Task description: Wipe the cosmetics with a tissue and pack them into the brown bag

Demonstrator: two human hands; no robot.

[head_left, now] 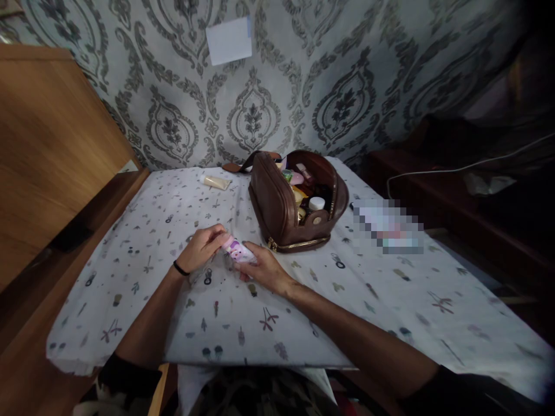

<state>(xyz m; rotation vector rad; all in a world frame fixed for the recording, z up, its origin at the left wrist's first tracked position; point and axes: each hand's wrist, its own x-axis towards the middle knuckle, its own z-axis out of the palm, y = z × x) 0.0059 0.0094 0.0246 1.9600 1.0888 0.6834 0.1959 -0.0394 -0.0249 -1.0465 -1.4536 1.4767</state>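
A small pink-and-white tube (237, 250) with purple print is held between both hands above the cloth. My left hand (202, 248), with a black band at the wrist, has its fingers closed around the tube's pink cap end. Around the other end of the tube my right hand (266, 268) is wrapped. Just beyond the right hand stands a brown leather toiletry bag (277, 202), unzipped and full of several items, among them a white-lidded jar (316, 203). A cream-coloured tube (215, 182) with a white cap lies on the cloth left of the bag.
A white patterned cloth (173, 323) covers the table. To the right lies a flat object blurred by pixels (388, 226). A wooden panel (56, 156) rises on the left. Behind is a patterned wall (254, 110), and a white cable (468, 167) runs at the right.
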